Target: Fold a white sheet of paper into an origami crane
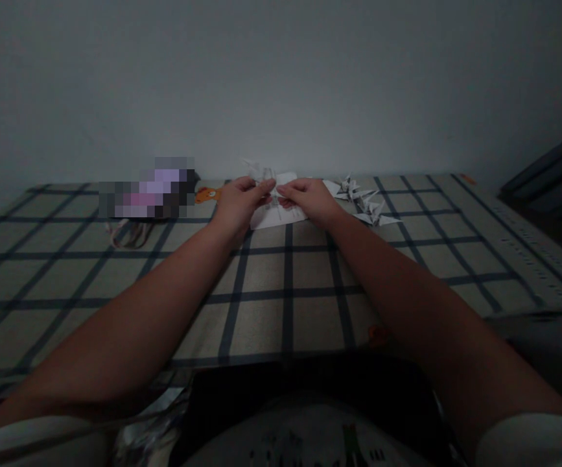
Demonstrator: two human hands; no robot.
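My left hand (238, 202) and my right hand (312, 198) meet above the far part of the table, fingertips nearly touching. Between them they pinch a small printed piece of white paper (274, 191), whose folds are too dim to make out. Flat on the cloth below lies a white sheet of paper (271, 218), partly covered by my fingers. Just right of my right hand are folded paper cranes, one nearer the wall (351, 188) and one closer to me (374, 211). A thin pointed paper shape (253, 165) shows behind my left fingers.
A checked tablecloth (266, 311) covers the table, which runs up to a plain wall (281, 84). On the left lies a pixelated purple and pink object (152, 191) with a looped cord (137, 235). Dark slatted furniture (553, 168) stands at the right.
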